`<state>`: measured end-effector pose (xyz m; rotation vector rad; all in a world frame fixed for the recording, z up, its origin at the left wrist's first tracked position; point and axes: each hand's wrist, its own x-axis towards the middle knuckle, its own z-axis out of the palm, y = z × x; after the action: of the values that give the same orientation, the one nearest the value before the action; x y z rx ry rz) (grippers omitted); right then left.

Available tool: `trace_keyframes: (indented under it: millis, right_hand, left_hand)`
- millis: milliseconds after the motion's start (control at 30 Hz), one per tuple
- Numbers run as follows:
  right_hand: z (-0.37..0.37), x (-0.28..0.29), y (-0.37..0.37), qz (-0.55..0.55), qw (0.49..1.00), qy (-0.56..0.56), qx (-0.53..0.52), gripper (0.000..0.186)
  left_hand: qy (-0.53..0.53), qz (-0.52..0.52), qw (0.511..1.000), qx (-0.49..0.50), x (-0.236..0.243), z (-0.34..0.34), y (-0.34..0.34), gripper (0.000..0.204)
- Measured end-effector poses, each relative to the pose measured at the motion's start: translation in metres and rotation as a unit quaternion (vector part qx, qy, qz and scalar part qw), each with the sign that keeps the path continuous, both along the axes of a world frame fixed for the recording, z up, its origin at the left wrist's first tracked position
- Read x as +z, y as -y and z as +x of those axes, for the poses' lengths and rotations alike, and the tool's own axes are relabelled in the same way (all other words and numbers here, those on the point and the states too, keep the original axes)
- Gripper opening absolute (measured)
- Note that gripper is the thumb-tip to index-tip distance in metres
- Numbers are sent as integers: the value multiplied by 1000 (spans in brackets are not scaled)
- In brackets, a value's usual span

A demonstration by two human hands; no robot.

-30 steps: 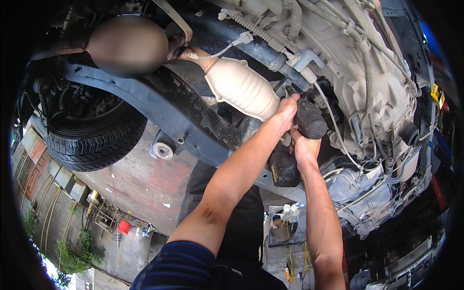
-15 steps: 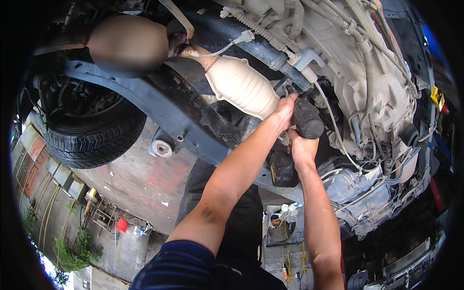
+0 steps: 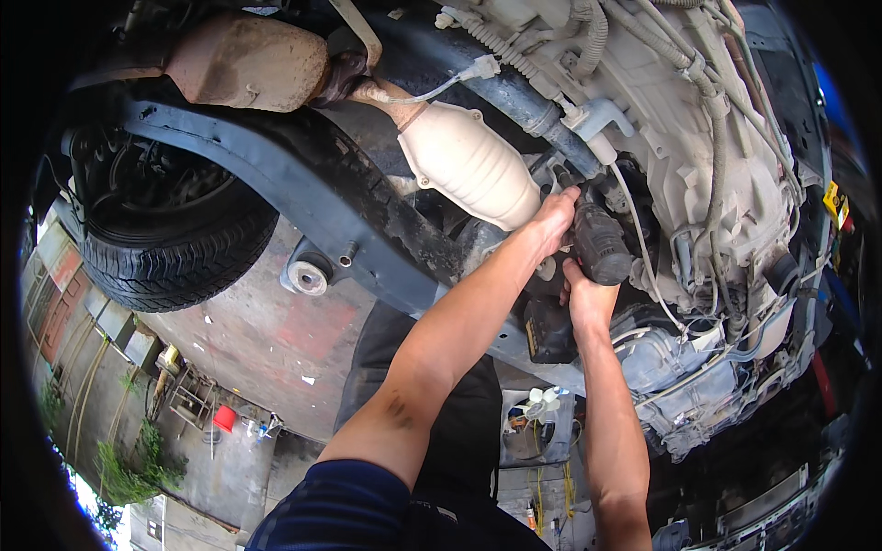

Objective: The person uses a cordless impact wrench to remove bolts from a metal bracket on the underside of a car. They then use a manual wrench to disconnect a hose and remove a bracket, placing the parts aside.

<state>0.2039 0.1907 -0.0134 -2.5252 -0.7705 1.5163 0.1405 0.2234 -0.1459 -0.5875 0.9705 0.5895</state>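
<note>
A dark cordless impact wrench is raised against the car's underside, its nose pointing up among the parts beside a pale exhaust catalytic converter. My right hand is closed around its grip, and the black battery shows left of that hand. My left hand is curled at the tool's front end, close to the converter's lower end. Some of its fingers are hidden behind the tool. A slim socket or shaft sticks out past the nose; the fastener it meets cannot be made out.
A blue-grey frame rail runs left of my arms, with a tyre beyond it. Above are a muffler and a driveshaft. The gearbox casing and a hanging cable are on the right. A tool tray stands below.
Both hands and the impact wrench appear slightly lower and further right in the picture. The tool is more tilted, and the view has shifted a little. Both grips look the same.
</note>
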Motion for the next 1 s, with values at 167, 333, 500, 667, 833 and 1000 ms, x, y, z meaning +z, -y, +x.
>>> trace_keyframes:
  millis: [167, 333, 500, 667, 833, 1000]
  right_hand:
    - [5, 3, -5, -18, 1000, -13, -12, 8]
    - [3, 6, -4, -4, 999, -29, -27, 9]
    - [9, 10, -4, -30, 999, -9, 7, 9]
    - [23, 8, -3, -9, 999, -19, 34, 8]
    - [35, 9, 3, 39, 996, -76, -23, 6]
    - [47, 10, 8, 26, 991, -116, -65, 7]
  left_hand:
    - [-17, 11, 1000, -8, -1, 2, -1, 38]
    - [-24, 13, 999, -21, 0, 4, 1, 38]
    - [-25, 10, 1000, -14, 0, 6, 6, 39]
    - [-28, 17, 999, -22, -1, 12, 8, 38]
    - [-46, 58, 993, -88, 4, 14, 8, 43]
    - [-57, 92, 985, -134, 14, 12, 6, 47]
